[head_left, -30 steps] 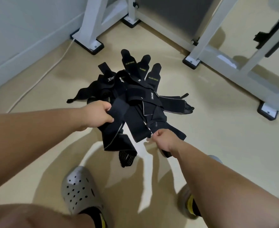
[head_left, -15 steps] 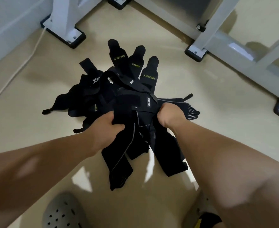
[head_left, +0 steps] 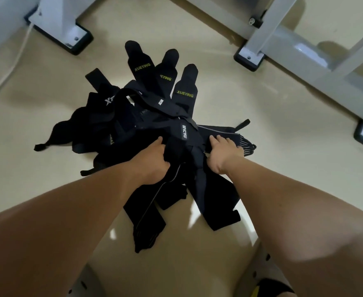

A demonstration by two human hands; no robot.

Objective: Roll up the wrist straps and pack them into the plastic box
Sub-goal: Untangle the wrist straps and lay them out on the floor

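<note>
A tangled pile of several black wrist straps [head_left: 146,116] lies on the beige floor, some with yellow-green lettering at the far side. My left hand [head_left: 154,159] grips a bunch of straps at the near middle of the pile, fingers curled into the fabric. My right hand [head_left: 221,153] sits on the pile's right side, fingers bent down over a strap with a grey edge line. Two long strap ends [head_left: 148,213] trail toward me between my forearms. No plastic box is in view.
White metal frame legs with black feet stand at the far left [head_left: 69,37] and far right [head_left: 249,56], joined by a grey floor bar [head_left: 305,58]. A white cable [head_left: 15,61] runs along the left wall. Part of a grey clog [head_left: 86,284] shows at the bottom.
The camera has come closer to the pile. My right hand has shifted from the pile's near edge up to its right side; both hands now hold straps close together at the pile's middle.
</note>
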